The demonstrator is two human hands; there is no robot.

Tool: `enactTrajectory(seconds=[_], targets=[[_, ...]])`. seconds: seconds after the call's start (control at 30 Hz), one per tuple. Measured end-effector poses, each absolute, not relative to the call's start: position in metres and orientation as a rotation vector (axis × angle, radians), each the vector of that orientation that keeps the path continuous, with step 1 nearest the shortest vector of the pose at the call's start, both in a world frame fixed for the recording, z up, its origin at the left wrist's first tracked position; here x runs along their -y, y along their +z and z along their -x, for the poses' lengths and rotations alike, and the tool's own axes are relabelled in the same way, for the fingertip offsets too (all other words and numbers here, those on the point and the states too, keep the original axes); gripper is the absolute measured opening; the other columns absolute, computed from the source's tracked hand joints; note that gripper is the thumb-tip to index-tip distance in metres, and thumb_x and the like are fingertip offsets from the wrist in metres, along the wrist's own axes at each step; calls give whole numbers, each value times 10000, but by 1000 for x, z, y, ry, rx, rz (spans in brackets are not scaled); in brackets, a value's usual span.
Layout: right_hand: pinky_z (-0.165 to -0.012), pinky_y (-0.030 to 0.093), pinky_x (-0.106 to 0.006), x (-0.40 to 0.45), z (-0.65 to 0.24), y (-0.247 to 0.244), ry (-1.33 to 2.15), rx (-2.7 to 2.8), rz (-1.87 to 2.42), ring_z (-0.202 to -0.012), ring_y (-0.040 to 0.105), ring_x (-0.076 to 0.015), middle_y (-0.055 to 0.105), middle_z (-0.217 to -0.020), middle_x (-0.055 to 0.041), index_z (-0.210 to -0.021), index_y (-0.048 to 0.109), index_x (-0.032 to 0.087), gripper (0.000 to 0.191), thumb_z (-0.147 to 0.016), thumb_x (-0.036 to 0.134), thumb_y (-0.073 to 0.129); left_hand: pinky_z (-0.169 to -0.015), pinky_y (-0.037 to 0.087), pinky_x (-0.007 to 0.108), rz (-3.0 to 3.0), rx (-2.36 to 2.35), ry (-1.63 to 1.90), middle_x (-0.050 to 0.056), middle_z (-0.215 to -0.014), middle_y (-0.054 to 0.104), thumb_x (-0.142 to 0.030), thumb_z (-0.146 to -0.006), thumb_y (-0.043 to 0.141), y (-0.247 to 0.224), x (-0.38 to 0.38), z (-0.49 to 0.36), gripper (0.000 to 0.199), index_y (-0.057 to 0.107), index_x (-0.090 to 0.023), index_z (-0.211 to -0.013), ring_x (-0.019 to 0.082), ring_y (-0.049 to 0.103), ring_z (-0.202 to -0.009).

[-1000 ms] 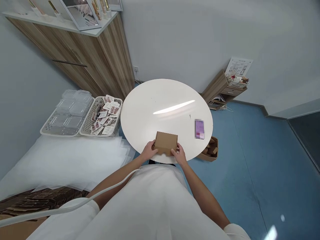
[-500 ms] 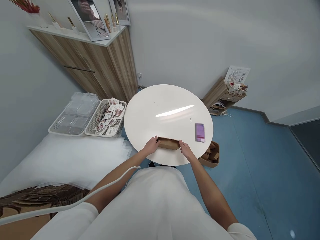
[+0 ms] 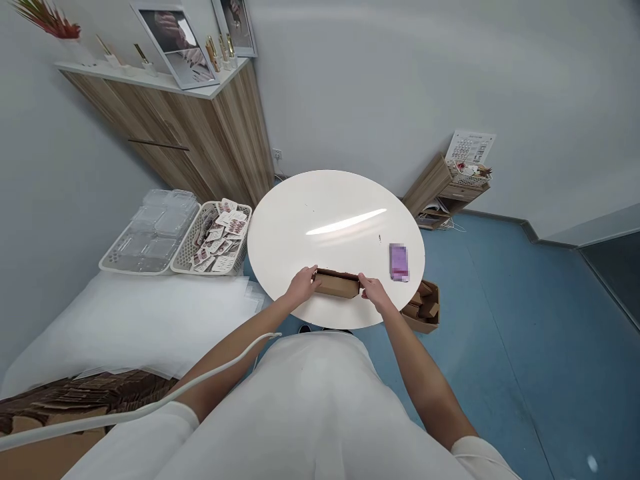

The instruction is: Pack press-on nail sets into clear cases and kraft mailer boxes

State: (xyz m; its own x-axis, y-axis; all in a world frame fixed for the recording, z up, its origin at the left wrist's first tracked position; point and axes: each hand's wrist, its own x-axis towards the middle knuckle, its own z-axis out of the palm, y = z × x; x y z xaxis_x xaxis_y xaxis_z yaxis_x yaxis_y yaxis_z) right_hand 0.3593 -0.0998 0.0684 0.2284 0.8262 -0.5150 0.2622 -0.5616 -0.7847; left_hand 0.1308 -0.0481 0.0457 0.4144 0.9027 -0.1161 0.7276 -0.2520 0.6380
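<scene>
A small brown cardboard box (image 3: 337, 285) is held over the near part of the round white table (image 3: 300, 220). At its left end my left hand (image 3: 303, 285) grips the edge, fingers closed on the cardboard. The right end is pinched by my right hand (image 3: 373, 291). The box's long upper edge stands away from me, and a dark gap shows along it. Right of the box, on the table, lies a purple pixelated item (image 3: 399, 262).
Left of the table are a white basket of printed cards (image 3: 186, 261) and a basket of clear plastic cases (image 3: 113, 261). A carton of brown cardboard pieces (image 3: 425, 327) stands on the floor at right. A white cable (image 3: 200, 377) crosses my left arm.
The box has tilted slightly, and its dark opening shows more along the far edge. Both hands still hold its ends. The view has shifted a little.
</scene>
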Motion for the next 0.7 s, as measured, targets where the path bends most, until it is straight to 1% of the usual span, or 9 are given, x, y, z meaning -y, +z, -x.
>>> enactTrajectory(seconds=[0.13, 0.27, 0.33, 0.43, 0.5, 0.53, 0.6, 0.7], targets=[[-542, 408, -253, 102, -357, 72, 1431, 871, 1857, -474, 380, -82, 413, -553, 22, -558, 438, 190, 380, -695, 537, 510, -701, 418, 301, -2035, -1350, 433, 45, -827, 568, -273, -759, 497, 42, 48, -128, 444, 467, -165, -1189, 181, 530, -763], [-553, 421, -244, 105, -356, 79, 1498, 782, 1781, -485, 402, -70, 457, -624, 14, -636, 500, 178, 309, -697, 479, 534, -697, 426, 295, -2021, -1314, 469, 32, -799, 578, -274, -741, 504, 41, 47, -125, 433, 504, -172, -1161, 166, 535, -723], [-555, 421, -241, 107, -356, 81, 1519, 767, 1747, -486, 410, -66, 475, -643, 10, -661, 524, 173, 288, -698, 457, 537, -702, 431, 292, -2016, -1301, 464, 31, -814, 590, -257, -729, 502, 42, 46, -124, 438, 511, -175, -1159, 161, 542, -714], [-550, 417, -242, 106, -356, 79, 1521, 772, 1722, -475, 409, -63, 481, -619, 9, -634, 537, 163, 293, -696, 449, 538, -715, 437, 291, -1992, -1308, 422, 30, -866, 607, -238, -715, 497, 48, 45, -124, 455, 511, -188, -1168, 159, 555, -714], [-547, 418, -241, 105, -357, 77, 1519, 775, 1722, -473, 409, -62, 483, -611, 11, -639, 557, 159, 285, -689, 440, 550, -729, 439, 292, -1969, -1315, 398, 31, -882, 612, -258, -715, 504, 52, 44, -124, 457, 517, -195, -1167, 164, 562, -730], [-547, 422, -240, 104, -357, 76, 1518, 776, 1725, -476, 412, -63, 495, -625, 8, -674, 579, 158, 272, -686, 430, 558, -736, 438, 293, -1954, -1315, 391, 33, -888, 615, -286, -717, 511, 54, 43, -123, 457, 521, -196, -1165, 168, 564, -743], [-554, 432, -237, 104, -359, 74, 1510, 777, 1739, -499, 426, -65, 537, -698, -9, -811, 619, 163, 274, -683, 401, 574, -746, 437, 292, -1894, -1308, 386, 40, -923, 618, -375, -732, 507, 56, 42, -122, 459, 534, -198, -1155, 175, 567, -782], [-571, 448, -237, 107, -362, 71, 1502, 781, 1754, -563, 457, -81, 573, -838, -42, -1018, 602, 188, 381, -680, 365, 588, -731, 440, 279, -1728, -1312, 402, 52, -1023, 607, -498, -782, 404, 54, 41, -118, 484, 548, -203, -1137, 172, 573, -816]])
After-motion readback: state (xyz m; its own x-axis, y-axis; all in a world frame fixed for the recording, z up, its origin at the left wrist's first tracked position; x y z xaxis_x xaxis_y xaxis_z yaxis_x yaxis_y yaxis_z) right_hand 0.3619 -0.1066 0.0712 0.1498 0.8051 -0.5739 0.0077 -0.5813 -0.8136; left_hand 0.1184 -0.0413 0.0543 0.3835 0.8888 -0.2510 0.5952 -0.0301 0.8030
